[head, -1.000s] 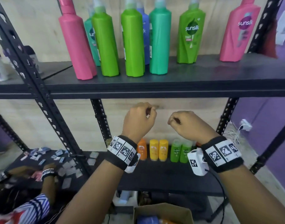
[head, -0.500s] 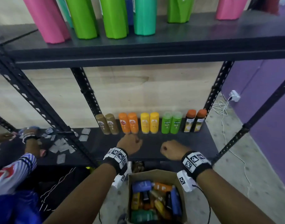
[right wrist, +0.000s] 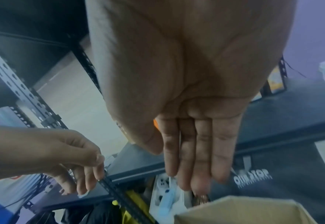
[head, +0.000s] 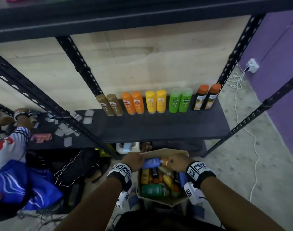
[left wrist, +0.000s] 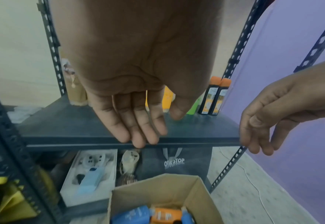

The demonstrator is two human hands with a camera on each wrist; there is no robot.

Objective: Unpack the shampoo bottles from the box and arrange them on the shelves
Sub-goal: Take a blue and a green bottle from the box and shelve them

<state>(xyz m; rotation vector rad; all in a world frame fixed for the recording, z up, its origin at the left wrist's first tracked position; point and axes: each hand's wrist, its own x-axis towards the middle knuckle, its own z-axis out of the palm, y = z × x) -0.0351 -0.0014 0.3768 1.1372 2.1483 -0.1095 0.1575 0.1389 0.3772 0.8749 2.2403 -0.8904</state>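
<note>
A cardboard box [head: 165, 151] stands on the floor below the lower shelf [head: 159, 129], packed with several small bottles; a blue bottle [head: 151, 163] lies on top. My left hand [head: 134, 160] hovers at the box's far-left rim and my right hand [head: 179, 162] over its far-right part. In the wrist views the left hand [left wrist: 138, 128] and right hand [right wrist: 196, 159] have straight fingers and hold nothing. Pairs of brown [head: 110, 105], orange [head: 133, 102], yellow [head: 155, 101], green [head: 180, 100] and orange-capped black bottles [head: 205, 97] line the shelf's back.
Black perforated posts [head: 79, 67] frame the shelf. Another person [head: 9, 144] works at the left among scattered sachets [head: 65, 130]. A white power strip [head: 252, 65] with cable lies by the purple wall. A dark "ONE STOP" bag [left wrist: 174, 162] sits under the shelf.
My view has tilted down from the top shelf to the floor. Both hands dropped from shelf height to just over the box, and their curled fingers have straightened.
</note>
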